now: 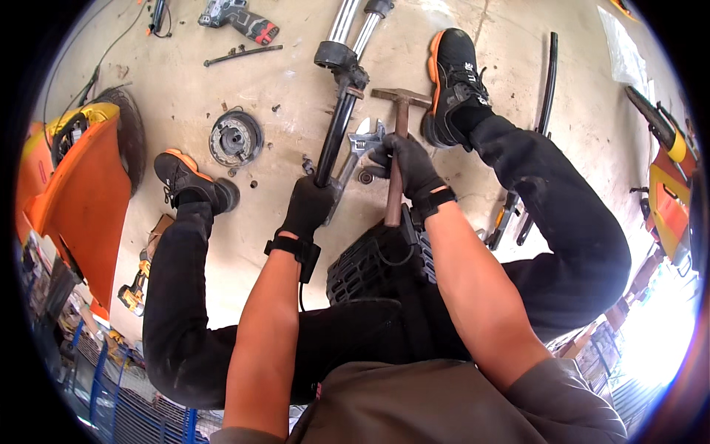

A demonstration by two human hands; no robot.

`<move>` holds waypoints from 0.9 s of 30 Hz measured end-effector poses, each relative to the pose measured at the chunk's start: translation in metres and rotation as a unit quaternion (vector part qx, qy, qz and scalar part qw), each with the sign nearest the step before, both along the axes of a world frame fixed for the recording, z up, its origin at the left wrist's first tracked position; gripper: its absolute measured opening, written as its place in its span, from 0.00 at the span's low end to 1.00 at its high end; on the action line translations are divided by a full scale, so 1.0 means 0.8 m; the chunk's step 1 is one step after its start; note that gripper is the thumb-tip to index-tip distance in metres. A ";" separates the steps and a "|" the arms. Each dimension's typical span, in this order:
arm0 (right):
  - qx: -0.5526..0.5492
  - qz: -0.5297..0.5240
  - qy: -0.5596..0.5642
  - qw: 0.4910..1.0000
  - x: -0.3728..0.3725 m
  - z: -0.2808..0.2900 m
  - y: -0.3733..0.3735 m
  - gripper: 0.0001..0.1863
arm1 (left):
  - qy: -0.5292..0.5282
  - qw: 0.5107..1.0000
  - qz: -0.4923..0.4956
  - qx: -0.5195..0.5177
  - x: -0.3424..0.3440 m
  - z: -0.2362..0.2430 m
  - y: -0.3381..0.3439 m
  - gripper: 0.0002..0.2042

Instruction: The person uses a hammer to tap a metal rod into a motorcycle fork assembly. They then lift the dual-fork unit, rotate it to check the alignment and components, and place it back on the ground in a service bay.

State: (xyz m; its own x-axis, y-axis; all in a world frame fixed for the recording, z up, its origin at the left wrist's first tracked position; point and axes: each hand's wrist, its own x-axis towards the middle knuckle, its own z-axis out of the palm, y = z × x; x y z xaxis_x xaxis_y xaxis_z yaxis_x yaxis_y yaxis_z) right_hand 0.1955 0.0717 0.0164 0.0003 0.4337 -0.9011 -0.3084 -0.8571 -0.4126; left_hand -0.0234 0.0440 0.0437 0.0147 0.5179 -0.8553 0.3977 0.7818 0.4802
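In a black glove, my left hand (309, 206) is wrapped round the lower end of a black tube (337, 137), the stem of a fork whose clamp (342, 59) and silver legs (346, 21) point away from me. My gloved right hand (411, 167) grips a hammer by its brown wooden handle (393, 211). The hammer's metal head (401, 95) is right of the fork stem and apart from it. Between my hands an adjustable wrench (361, 142) lies on the floor, its handle partly behind my left hand. A small round ring (365, 177) lies beside the wrench.
A round hub-like part (236, 138) and small loose pieces lie left of the fork. Farther off are a power tool (240, 21) and a thin rod (242, 55). Orange bodywork (85, 200) stands left; a black bar (549, 85) lies right. A black slotted crate (359, 263) is between my legs.
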 end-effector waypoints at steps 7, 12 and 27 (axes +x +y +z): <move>0.107 -0.189 0.037 0.975 -0.018 0.175 0.012 0.18 | 0.051 0.995 -0.048 0.069 0.001 -0.034 -0.016 0.16; 0.048 -0.147 0.060 0.986 -0.029 0.196 -0.024 0.22 | 0.031 0.998 -0.020 0.058 0.005 -0.042 -0.022 0.14; 0.174 -0.145 -0.002 0.974 -0.011 0.196 -0.011 0.21 | 0.019 0.998 -0.034 0.041 0.017 -0.032 -0.020 0.11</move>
State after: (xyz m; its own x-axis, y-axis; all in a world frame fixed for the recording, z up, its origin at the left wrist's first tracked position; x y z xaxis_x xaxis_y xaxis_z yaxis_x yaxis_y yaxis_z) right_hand 0.1867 0.0628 0.1733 0.1714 0.6946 -0.6987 -0.5149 -0.5414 -0.6646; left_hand -0.0096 0.0278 0.0184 0.0202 0.5856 -0.8103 0.4688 0.7103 0.5250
